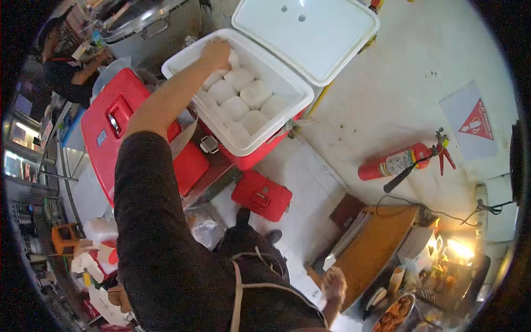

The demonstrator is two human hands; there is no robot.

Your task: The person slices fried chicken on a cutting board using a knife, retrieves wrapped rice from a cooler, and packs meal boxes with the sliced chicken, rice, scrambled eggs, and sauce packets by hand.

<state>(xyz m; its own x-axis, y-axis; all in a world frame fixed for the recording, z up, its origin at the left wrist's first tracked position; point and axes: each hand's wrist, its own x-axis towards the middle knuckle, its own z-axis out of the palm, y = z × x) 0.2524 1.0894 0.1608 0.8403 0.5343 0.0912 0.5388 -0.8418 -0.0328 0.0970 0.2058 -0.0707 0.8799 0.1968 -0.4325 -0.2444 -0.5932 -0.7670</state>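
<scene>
My left hand [217, 53] reaches down into the far corner of a white-lined red cooler box [301, 93]. Its fingers are bent round a dough ball there, with the tips mostly hidden. Rows of smooth white dough balls [234, 108] fill the box in front of it. Low on the right side, my right hand [334, 284] hangs near the brown-topped counter. Blur hides whether its fingers are curled or apart, and nothing in it can be made out.
The cooler's white lid [304, 33] leans open against the wall. Left stands a second red cooler with its red lid [113, 119]. A small red case [261, 196] lies on the floor. A fire extinguisher [395, 162] hangs right. Another person [69, 74] works far left.
</scene>
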